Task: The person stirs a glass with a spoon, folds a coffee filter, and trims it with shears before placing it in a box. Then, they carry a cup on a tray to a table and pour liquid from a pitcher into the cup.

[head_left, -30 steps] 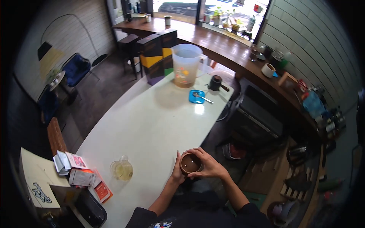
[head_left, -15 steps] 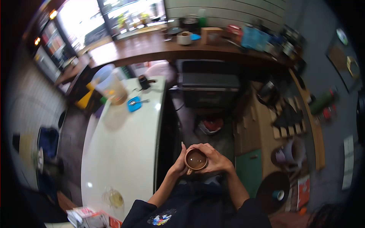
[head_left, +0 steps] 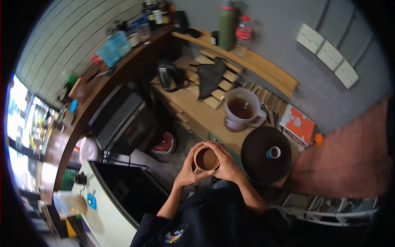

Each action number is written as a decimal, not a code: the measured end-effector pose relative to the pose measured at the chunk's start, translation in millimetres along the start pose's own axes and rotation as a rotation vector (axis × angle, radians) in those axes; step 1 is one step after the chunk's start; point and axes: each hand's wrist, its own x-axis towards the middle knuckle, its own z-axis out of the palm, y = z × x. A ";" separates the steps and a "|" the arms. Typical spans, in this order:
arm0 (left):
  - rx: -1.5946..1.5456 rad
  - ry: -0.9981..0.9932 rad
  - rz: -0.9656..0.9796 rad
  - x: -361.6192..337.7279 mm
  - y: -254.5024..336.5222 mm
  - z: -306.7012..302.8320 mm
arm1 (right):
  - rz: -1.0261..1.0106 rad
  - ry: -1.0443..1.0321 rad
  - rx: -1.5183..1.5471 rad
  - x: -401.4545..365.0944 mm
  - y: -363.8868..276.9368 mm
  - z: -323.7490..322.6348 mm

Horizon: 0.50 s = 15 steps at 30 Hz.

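A brown mug [head_left: 207, 159] with brown liquid inside is held upright between both hands in front of my body. My left hand [head_left: 187, 171] wraps around its left side. My right hand [head_left: 228, 166] curls around the right side, fingers over the rim's far edge. Ahead and to the right, on a wooden counter [head_left: 205, 122], stands a clear pitcher [head_left: 242, 108] of dark brown liquid. Near it is a round dark tray [head_left: 256, 164] with a small teal cup [head_left: 273, 152] on it.
A black kettle [head_left: 168, 75] and a dark cloth [head_left: 212, 76] on wooden slats lie farther back. A green bottle [head_left: 227, 29] and a red-capped plastic bottle [head_left: 243, 36] stand on the wall shelf. The white counter [head_left: 111, 222] is at lower left; a lined bin [head_left: 164, 143] stands on the floor.
My view has swung to the right, bringing the wooden counter, pitcher and tray closer to the middle. The white counter has shifted to the lower left. Both hands still hold the mug.
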 end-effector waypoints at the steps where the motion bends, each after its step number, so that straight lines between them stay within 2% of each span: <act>1: 0.021 -0.045 0.020 10.2 -0.9 4.5 | 0.011 0.064 -0.021 -5.2 1.1 -6.7; 6: 0.019 -0.188 0.064 51.7 -9.2 29.8 | 0.037 0.213 -0.103 -22.6 7.9 -42.6; 10: 0.036 -0.183 0.083 66.1 -15.0 41.2 | 0.071 0.269 -0.160 -25.9 12.9 -56.6; 15: 0.087 -0.183 0.118 78.5 -14.8 44.7 | 0.102 0.305 -0.086 -24.9 27.1 -59.6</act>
